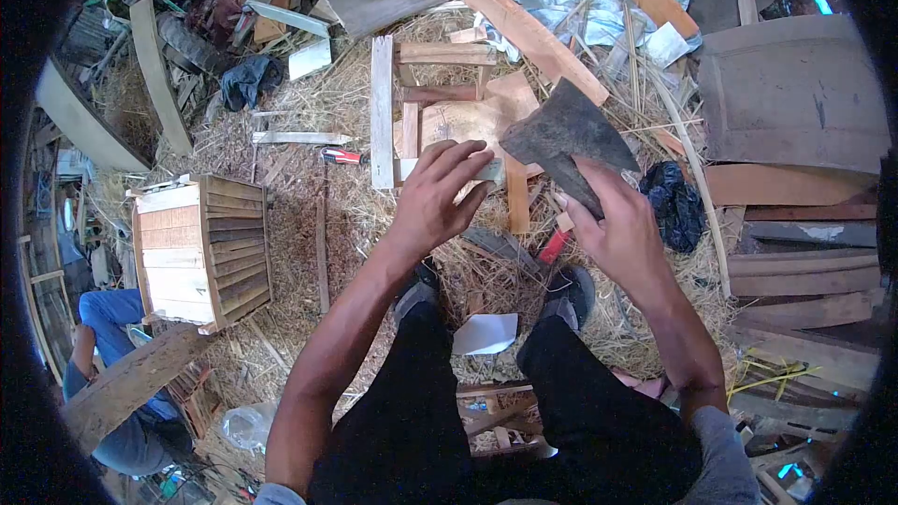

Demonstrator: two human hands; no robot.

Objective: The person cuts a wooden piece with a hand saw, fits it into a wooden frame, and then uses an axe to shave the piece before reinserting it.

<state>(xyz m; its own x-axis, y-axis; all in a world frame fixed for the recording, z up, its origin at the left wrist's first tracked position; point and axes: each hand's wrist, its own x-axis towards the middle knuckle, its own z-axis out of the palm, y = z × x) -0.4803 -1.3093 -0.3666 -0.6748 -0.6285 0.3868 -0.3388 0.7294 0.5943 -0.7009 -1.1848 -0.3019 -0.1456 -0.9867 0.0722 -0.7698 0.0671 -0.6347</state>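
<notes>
My right hand point(617, 220) grips the narrow end of a dark flat flared piece point(572, 131), shaped like a hatchet blade; its material does not show clearly. My thumb lies along its near side, fingers behind. To its left, my left hand point(440, 192) is raised with curved, parted fingers, overlapping the lower edge of a small wooden frame point(382, 112). A pale bit of wood point(491, 169) shows just past those fingertips. Below my right thumb is a red-handled tool point(554, 245). A light wood panel point(458, 123) lies under the frame, partly hidden.
A slatted wooden crate point(210, 252) stands at left, near a person in blue trousers point(110, 313). Stacked boards point(800, 271) line the right side. Black plastic point(675, 210) lies beside my right hand. A white sheet point(485, 334) is between my feet, and straw covers the ground.
</notes>
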